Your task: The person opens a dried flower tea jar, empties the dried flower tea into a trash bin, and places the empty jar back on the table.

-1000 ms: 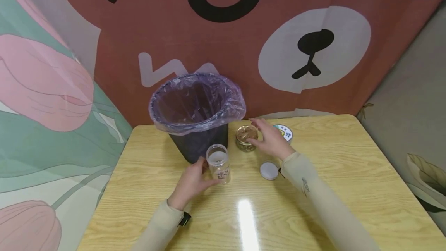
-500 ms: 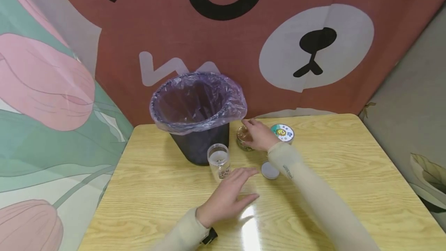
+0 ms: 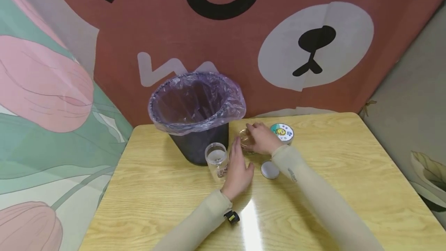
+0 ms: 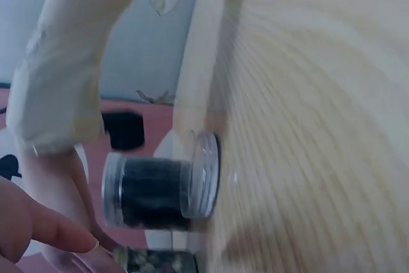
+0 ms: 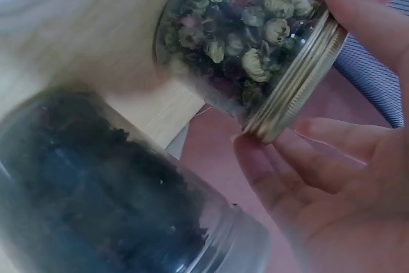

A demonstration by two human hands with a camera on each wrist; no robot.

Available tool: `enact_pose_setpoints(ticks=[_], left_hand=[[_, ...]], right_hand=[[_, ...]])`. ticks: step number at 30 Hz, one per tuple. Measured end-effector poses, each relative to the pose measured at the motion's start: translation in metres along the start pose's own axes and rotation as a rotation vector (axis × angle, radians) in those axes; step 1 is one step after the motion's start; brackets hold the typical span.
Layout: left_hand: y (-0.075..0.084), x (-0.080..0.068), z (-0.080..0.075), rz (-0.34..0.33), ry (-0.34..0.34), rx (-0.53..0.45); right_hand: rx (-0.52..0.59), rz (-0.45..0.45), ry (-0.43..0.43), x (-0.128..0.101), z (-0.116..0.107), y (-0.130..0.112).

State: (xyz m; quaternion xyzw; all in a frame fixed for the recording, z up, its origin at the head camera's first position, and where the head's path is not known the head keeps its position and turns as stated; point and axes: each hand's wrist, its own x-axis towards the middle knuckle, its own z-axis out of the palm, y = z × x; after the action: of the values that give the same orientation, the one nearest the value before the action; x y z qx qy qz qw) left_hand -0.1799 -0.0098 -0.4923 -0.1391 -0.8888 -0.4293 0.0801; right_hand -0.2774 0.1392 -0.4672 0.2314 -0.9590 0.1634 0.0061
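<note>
The person's right hand (image 3: 262, 139) is closing its grip over the gold lid of a small glass jar of dried flower buds (image 5: 246, 43), fingers and thumb curling round the lid's rim; the right wrist view shows the fingertips (image 5: 268, 164) lying against the metal band. The jar is standing on the yellow wooden counter (image 3: 348, 173), just right of the black bin lined with a purple bag (image 3: 196, 105) and just left of a second jar with a printed lid (image 3: 283, 132).

The left hand (image 3: 239, 169) is lying over the counter with its fingers nearly straight and gripping nothing, its fingertips reaching toward the flower jar's near side. It is passing between an open clear jar (image 3: 216, 160), which is standing lidless in front of the bin, and a loose white lid (image 3: 270, 170) resting flat on the counter.

The step in hand looks like taking hold of the flower jar to unscrew it, the top hand being already seated. The next move probably calls for the left hand to wrap the glass body and steady it while the right turns the lid; whether the jar is lifting off the counter cannot be told.
</note>
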Motion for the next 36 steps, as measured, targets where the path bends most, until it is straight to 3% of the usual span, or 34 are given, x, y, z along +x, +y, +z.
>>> enact_pose_setpoints(ticks=[4, 8, 17, 23, 30, 36], left_hand=[[-0.002, 0.002, 0.004, -0.008, 0.037, 0.018], [-0.005, 0.001, 0.007, -0.027, 0.027, 0.005], [-0.016, 0.005, 0.008, -0.123, -0.038, -0.198], [-0.013, 0.007, 0.007, -0.048, 0.019, -0.319], [-0.001, -0.003, -0.002, 0.061, 0.075, -0.345], [0.011, -0.014, -0.013, 0.108, 0.056, -0.394]], right_hand=[[0.022, -0.020, 0.033, -0.015, 0.001, -0.001], [0.058, -0.038, 0.059, -0.028, -0.002, -0.004], [0.103, -0.125, 0.146, -0.058, -0.023, -0.014], [0.119, -0.177, 0.182, -0.071, -0.040, -0.028], [0.153, -0.252, 0.236, -0.088, -0.059, -0.042], [0.224, -0.341, 0.278, -0.100, -0.062, -0.047]])
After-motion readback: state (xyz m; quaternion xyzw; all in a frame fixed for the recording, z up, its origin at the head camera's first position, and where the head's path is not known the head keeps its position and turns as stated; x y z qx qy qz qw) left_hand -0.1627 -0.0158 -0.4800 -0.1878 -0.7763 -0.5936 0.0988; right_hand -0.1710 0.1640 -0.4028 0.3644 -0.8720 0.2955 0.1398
